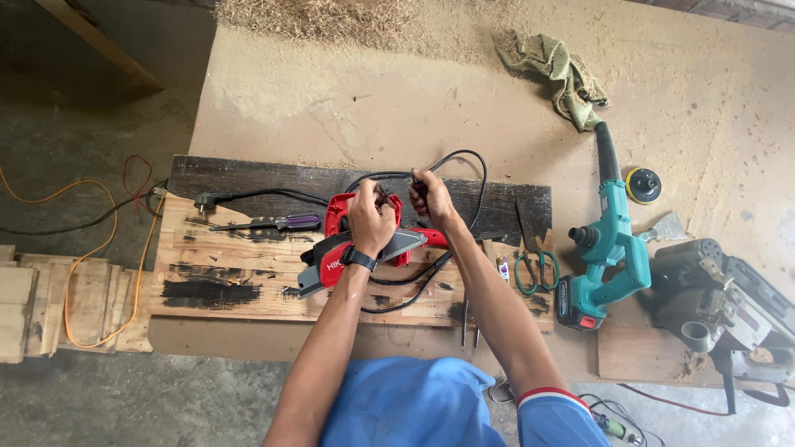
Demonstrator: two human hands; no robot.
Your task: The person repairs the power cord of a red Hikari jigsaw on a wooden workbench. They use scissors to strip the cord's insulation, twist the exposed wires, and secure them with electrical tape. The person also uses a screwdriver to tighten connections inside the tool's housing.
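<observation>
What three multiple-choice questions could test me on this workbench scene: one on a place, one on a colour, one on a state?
1. Where does the screwdriver lie?
A. left of the red power tool
B. on the green rag
C. on the floor

2. What colour is the cordless blower?
A. yellow
B. teal
C. white

3. What are the left hand and right hand doing?
A. resting flat
B. holding scissors
C. gripping the black cord

Answers: 1 A, it lies on the board beside the tool; 2 B, its body is teal; 3 C, both hands close on the cord above the tool.

a teal blower [609, 248] lies beside green-handled scissors [536, 266].
</observation>
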